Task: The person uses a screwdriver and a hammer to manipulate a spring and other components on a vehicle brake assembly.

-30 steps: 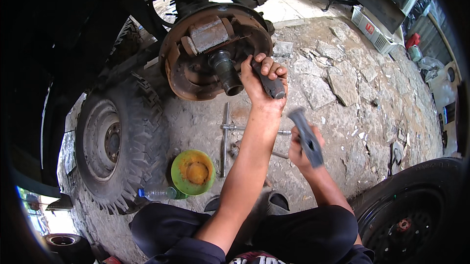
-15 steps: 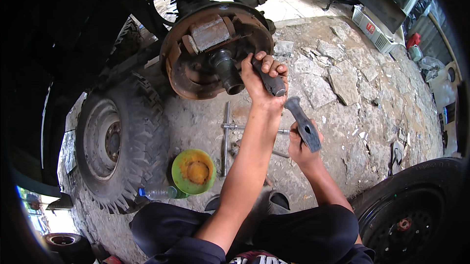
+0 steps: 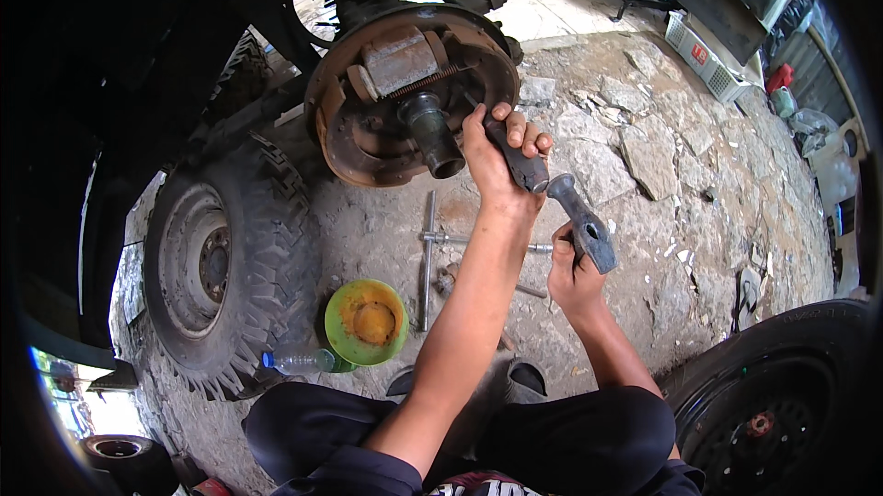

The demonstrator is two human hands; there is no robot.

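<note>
A rusty brake backing plate with a metal housing, a coiled spring and a projecting spindle hangs on the vehicle. My left hand grips a thick dark tool beside the spindle, its thin upper end pointing into the brake assembly; whether it touches there I cannot tell. In my right hand is a hammer, its face at the tool's lower end, touching or nearly touching. My right hand's fingers are closed round the handle, which is mostly hidden.
A treaded tyre stands left, another lies lower right. A cross wrench, stained green bowl and plastic bottle are on the broken stone floor. A white crate sits back right; part of another person shows at top.
The hammer in my right hand has risen and moved slightly right to the tool's end. My left hand and the tool have shifted a little to the right.
</note>
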